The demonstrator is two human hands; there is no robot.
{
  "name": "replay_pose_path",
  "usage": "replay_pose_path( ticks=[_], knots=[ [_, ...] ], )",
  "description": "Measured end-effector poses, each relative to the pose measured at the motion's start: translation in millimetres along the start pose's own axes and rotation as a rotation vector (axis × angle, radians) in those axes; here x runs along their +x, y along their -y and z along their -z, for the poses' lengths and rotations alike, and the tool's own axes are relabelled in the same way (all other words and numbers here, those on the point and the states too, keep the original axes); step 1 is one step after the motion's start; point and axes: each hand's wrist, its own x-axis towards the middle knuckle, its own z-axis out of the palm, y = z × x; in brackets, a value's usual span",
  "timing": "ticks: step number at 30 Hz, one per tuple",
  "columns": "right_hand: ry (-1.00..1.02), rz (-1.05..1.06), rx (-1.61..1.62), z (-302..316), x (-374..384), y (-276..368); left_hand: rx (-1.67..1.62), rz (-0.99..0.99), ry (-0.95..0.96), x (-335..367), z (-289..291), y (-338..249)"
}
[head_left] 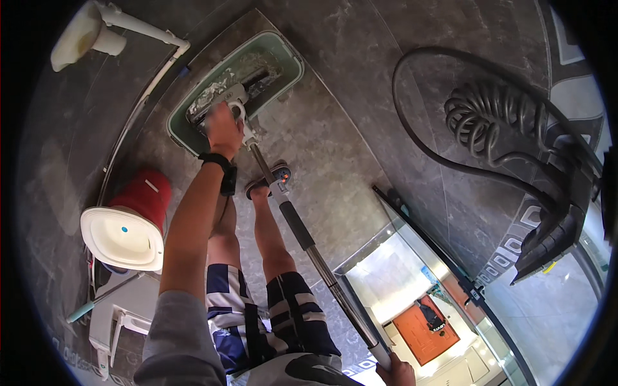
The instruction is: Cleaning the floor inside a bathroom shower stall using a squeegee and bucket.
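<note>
Stretching from far left to near right, the flat mop [297,225] cuts clean across the scene! Far left runs a white pipe [145,96]; nearer, a white basin [122,241] tops a red bucket [143,193], a white stool [132,301] closer still. Over right, a coiled dark hose [479,122] loops about. A sandal [281,174] stands just beside the pole, and the green tub [295,72] hems in the pale grey mop head [232,96], its water glinting. Silvery pole, dark sleeve, white neck loop! The right hand [398,372] wraps round its near end; the left hand [223,132] meets the neck, fingers too blurred to tell whether they're closed.
</note>
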Motion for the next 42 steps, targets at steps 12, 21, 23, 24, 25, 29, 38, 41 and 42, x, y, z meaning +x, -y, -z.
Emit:
replay_pose_path(
  ticks=[12, 21, 23, 24, 25, 29, 38, 41, 42],
  knots=[
    [0.028, -0.068, -0.023, 9, 3, 2, -0.075, 0.001, -0.046, 28, -42, 14],
    [0.014, -0.098, -0.017, 16, 4, 1, -0.201, 0.095, 0.131, 50, -60, 15],
    [0.03, -0.127, 0.002, 14, 1, -7, -0.23, 0.112, 0.224, 53, -61, 12],
    [0.024, -0.127, -0.007, 12, -1, -13, -0.234, 0.107, 0.23, 55, -66, 12],
    [0.021, -0.119, -0.014, 13, -2, -18, -0.283, 0.082, 0.246, 60, -71, 23],
    [0.06, -0.144, 0.0, 30, -7, -15, -0.589, 0.182, 0.588, 67, -106, 59],
    [-0.031, -0.026, 0.056, 32, -14, -20, -0.535, 0.171, 0.471, 64, -165, 64],
    [0.061, -0.075, -0.029, 31, -11, -31, -0.568, 0.174, 0.415, 81, -167, 79],
    [0.113, -0.114, -0.022, 31, -9, -29, -0.574, 0.174, 0.425, 88, -161, 89]
  ],
)
